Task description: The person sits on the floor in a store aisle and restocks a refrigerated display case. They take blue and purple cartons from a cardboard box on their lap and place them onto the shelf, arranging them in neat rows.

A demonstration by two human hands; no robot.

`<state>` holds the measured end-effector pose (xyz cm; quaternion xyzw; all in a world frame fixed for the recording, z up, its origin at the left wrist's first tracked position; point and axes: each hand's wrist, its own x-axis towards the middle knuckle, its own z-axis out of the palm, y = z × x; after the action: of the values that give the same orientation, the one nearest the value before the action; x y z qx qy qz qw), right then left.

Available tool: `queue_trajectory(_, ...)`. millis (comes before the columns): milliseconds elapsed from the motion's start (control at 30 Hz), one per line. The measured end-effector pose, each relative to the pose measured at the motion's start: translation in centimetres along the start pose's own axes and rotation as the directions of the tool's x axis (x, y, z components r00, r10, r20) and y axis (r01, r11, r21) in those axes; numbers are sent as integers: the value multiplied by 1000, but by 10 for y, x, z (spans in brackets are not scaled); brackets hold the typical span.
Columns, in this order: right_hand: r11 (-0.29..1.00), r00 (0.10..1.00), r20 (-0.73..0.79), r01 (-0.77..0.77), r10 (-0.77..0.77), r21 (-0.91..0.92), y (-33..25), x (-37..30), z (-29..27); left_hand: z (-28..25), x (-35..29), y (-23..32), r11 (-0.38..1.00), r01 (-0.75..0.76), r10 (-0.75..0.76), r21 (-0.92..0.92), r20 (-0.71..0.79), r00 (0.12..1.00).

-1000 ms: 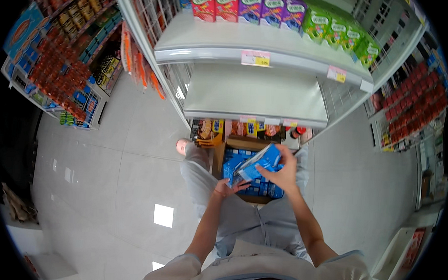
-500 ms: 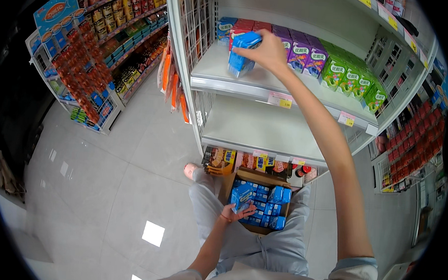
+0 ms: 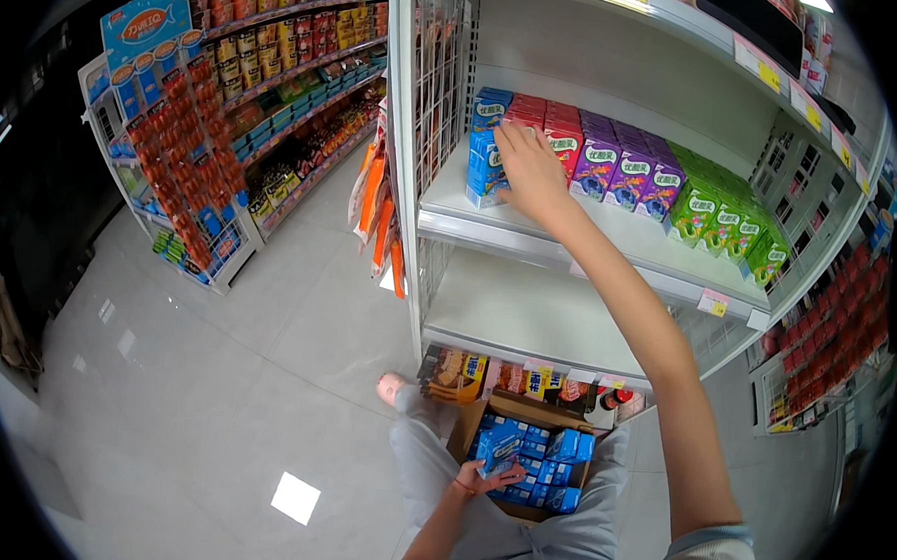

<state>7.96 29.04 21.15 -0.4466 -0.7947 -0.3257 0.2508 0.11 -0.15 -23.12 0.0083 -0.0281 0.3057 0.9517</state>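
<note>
A blue drink carton (image 3: 484, 169) stands upright at the front left of the shelf (image 3: 571, 225), in front of more blue cartons (image 3: 490, 110). My right hand (image 3: 538, 179) is at its right side, thumb low by the front edge and fingers up by its top; the hand partly hides it. Low between my legs, my left hand (image 3: 482, 479) grips another blue drink carton (image 3: 499, 444) above an open cardboard box (image 3: 470, 421). Several blue cartons (image 3: 550, 473) lie in that box.
Red cartons (image 3: 563, 140), purple cartons (image 3: 631, 173) and green cartons (image 3: 717, 212) fill rows to the right. A wire side panel (image 3: 439, 89) bounds the shelf's left, with orange packets (image 3: 376, 217) hanging outside. A snack rack (image 3: 179, 158) stands farther left on the tiled floor (image 3: 254, 382).
My right hand has moved the blue carton back and set it upright on the shelf before the blue row. My left hand still holds its carton over the box. The view has shifted slightly.
</note>
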Motion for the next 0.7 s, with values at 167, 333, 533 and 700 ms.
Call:
queue_trajectory(167,978,994,-81,94,-80,185,5,6,19,-7,8,1,996,56,-54,-68,42,998)
queue_trajectory(333,999,992,-114,46,-46,0,-7,36,61,-11,8,0,996,85,-84,-25,15,996)
queue_trajectory(533,943,994,-109,-59,24,-328,-8,69,100,-8,6,1,997,82,-81,9,-48,996)
queue_trajectory(700,811,974,22,-175,225,-559,-4,91,132,-7,4,0,998,62,-61,7,-95,994)
